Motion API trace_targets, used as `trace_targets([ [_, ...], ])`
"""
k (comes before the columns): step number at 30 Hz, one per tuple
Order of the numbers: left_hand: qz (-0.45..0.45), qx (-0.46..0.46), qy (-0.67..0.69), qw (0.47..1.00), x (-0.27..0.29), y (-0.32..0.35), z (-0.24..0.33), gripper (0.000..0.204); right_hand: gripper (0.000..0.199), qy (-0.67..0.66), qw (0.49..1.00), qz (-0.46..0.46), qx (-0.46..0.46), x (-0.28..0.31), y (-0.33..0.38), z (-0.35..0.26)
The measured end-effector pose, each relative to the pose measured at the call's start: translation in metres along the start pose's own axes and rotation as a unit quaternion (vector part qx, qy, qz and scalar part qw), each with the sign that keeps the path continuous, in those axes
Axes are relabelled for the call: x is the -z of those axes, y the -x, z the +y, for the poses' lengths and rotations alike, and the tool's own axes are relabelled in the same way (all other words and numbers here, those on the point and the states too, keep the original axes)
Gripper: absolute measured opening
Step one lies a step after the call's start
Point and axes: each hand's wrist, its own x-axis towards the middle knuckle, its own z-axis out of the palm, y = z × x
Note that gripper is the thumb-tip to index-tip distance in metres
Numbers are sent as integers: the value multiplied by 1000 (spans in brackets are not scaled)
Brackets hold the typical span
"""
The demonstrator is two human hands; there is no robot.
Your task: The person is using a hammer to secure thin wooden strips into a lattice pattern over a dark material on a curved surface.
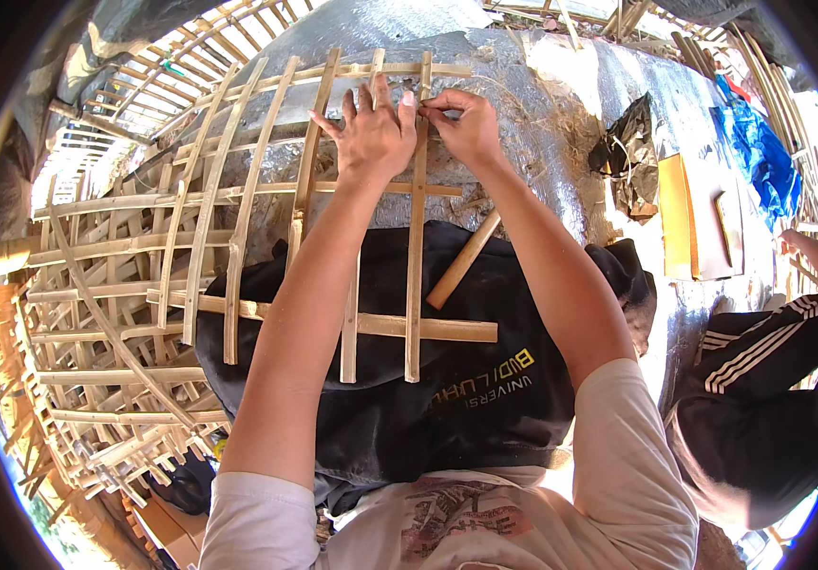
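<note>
A lattice of split-bamboo slats (416, 247) lies in front of me, its near end over the black cloth on my lap. My left hand (371, 138) rests with fingers spread across the upper part of the lattice, its thumb beside the rightmost long slat. At that same slat, just below the far cross slat (447, 70), my right hand (468, 128) pinches with thumb and forefinger. Whatever is between those fingertips is too small to make out. To the right of the lattice, a short bamboo stick (466, 258) lies slanted on the black cloth (485, 418).
More bamboo lattices (124, 375) are piled at my left. On the right are a crumpled dark plastic bag (632, 157), a cardboard box (703, 223) and a blue plastic sheet (760, 157). Another person in striped black trousers (760, 351) sits at the right edge.
</note>
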Motion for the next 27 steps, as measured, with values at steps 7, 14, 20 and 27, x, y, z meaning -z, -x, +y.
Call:
trace_targets([
  [7,12,-3,4,1000,0,0,1,71,7,-6,1000,5,-5,-2,-1,5],
  [14,96,-106,34,989,-4,0,-7,40,8,-4,1000,6,1,-1,1,-2],
  [20,132,-221,116,959,-9,-9,-22,24,7,17,1000,13,20,-2,2,-10],
  [27,2,-147,237,960,7,-4,-9,28,8,23,999,24,13,2,3,-2],
])
